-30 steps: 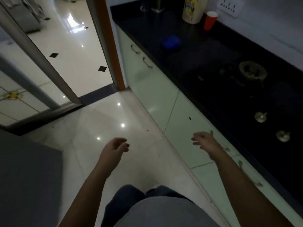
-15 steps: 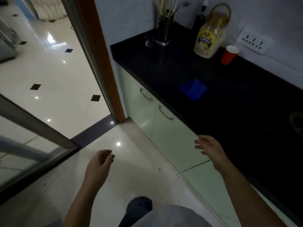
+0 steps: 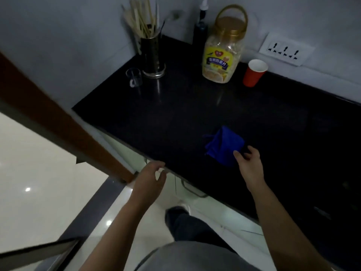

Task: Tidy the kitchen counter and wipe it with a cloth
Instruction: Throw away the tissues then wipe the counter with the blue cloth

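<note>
A wide bare stretch of the black tabletop (image 3: 175,118) is seen around the blue cloth (image 3: 224,146), which can be reached unobstructed from 6 o'clock. Obstacles are ranged along the back wall. Taken from the cloth, a utensil holder (image 3: 152,55) and a clear glass (image 3: 134,77) stand at 11 o'clock, a dark bottle (image 3: 199,35) and a jar (image 3: 222,57) at 12, and a red cup (image 3: 253,75) at 1. A narrow gap is seen between jar and cup, a wider one between holder and bottle. At 9 o'clock the tabletop is closed off by a brown door frame (image 3: 58,122).
</note>
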